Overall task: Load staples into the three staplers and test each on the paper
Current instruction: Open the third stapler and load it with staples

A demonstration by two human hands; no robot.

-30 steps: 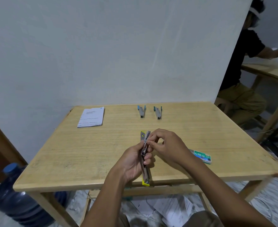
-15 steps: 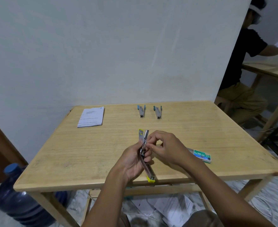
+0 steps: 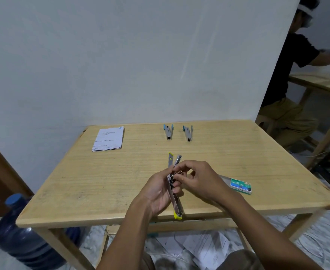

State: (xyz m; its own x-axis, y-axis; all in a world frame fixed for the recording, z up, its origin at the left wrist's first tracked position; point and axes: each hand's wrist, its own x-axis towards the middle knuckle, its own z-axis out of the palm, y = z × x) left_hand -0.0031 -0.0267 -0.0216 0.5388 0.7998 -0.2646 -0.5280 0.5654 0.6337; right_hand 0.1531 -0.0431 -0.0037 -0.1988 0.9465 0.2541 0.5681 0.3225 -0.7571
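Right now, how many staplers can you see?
3. One yellow stapler is held open in the left hand, with the right hand working at it. Two blue staplers lie side by side at the table's far edge.

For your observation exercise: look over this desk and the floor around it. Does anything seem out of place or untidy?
Yes: loose printed sheets lie scattered on the floor under the table, crumpled and overlapping. On top, things look orderly: paper flat, two blue-tipped staplers side by side, and the yellow-tipped stapler opened in the hands.

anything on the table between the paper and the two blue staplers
No, the head view shows bare wood between the paper and the two blue staplers.
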